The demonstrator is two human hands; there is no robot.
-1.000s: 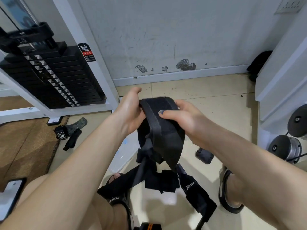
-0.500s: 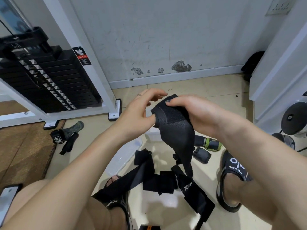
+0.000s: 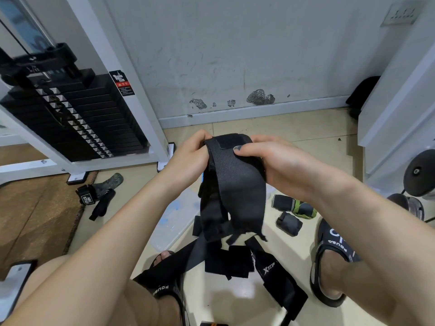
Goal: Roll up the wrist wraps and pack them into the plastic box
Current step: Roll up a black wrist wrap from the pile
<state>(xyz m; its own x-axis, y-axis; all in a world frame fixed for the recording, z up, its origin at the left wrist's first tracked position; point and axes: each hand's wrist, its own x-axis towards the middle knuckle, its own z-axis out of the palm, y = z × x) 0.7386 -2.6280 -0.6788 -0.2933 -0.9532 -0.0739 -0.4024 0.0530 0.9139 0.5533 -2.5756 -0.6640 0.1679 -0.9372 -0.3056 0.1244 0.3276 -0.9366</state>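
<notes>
Since half a second ago, both hands turned the black fabric wrist wrap [image 3: 237, 182] so its wide band now faces me and hangs lower in the centre of the frame. My left hand [image 3: 188, 158] holds the wrap's upper left edge, with the fingers curled around it. My right hand [image 3: 280, 161] grips the upper right part, the thumb pressed flat on the front of the band and the other fingers curled behind it. The loose end of the wrap hangs down, above a pile of more black straps [image 3: 226, 260] lying on the beige tiled floor [image 3: 294, 128] between my two feet in black sandals. The clear plastic box [image 3: 179, 215] lies on the floor just left of the hanging wrap, partly hidden behind my left forearm. Two small rolled dark wraps [image 3: 289, 215] lie on the floor at the right of the centre. A black weight stack [image 3: 77, 116] in a white frame stands at the upper left.
</notes>
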